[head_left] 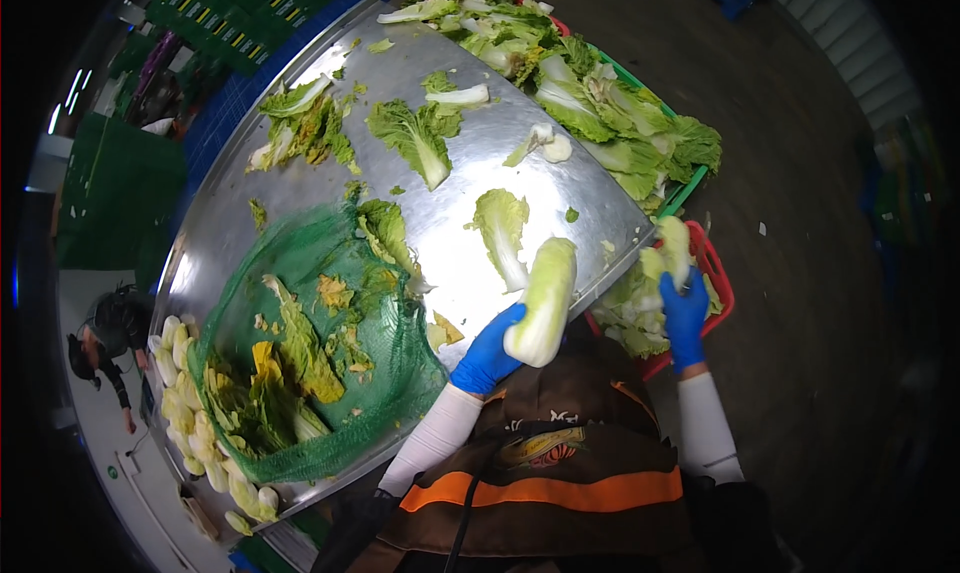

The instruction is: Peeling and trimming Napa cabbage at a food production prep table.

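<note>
My left hand (489, 352), in a blue glove, is closed around the lower part of a trimmed napa cabbage (546, 298), pale green and white, tilted over the table's near edge. Out to the right, my right hand (684, 318), also blue-gloved, grips pale cabbage leaves (672, 248) above a red crate (717, 273) partly filled with leaves. A loose leaf (500, 231) lies on the metal table (450, 193) just beyond the cabbage. On the table's left half sits a green mesh bag (395, 368), its mouth spread wide, with yellowed and green leaves inside.
Leaf scraps (420, 138) are scattered over the table. Several trimmed cabbages (190, 403) line its left edge. Beyond the right edge, a green crate (690, 188) overflows with leaves. Another person (115, 333) is at the far left, and stacked green crates (235, 13) stand at the back.
</note>
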`<state>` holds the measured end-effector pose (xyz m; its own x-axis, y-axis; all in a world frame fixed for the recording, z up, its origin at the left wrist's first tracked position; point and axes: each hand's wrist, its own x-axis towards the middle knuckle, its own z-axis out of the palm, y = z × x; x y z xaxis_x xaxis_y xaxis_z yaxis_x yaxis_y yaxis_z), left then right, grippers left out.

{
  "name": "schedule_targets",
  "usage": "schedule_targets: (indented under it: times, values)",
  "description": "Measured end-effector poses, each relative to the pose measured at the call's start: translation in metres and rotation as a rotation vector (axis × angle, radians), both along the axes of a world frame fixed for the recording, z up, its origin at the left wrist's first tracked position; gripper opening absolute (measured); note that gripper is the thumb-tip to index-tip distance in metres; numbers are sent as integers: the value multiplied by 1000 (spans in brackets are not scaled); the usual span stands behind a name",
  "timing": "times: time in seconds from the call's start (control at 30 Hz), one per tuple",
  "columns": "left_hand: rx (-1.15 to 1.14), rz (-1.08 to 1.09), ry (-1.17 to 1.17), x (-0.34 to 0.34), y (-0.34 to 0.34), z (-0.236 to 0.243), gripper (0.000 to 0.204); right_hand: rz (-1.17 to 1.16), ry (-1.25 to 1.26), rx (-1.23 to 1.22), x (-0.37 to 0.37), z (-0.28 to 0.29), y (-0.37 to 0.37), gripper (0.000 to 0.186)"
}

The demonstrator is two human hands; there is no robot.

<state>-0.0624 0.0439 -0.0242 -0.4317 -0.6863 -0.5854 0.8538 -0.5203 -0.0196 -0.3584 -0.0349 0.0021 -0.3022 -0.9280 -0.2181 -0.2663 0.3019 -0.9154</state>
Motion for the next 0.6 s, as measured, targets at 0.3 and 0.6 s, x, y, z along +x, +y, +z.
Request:
schedule_targets:
  times: [0.3,0.6]
  values:
    - [-120,112,225,-24,-35,51,59,122,70,60,-31,-11,27,39]
    - [-201,172,193,-35,-34,34,55,370,-430,207,90,59,22,25]
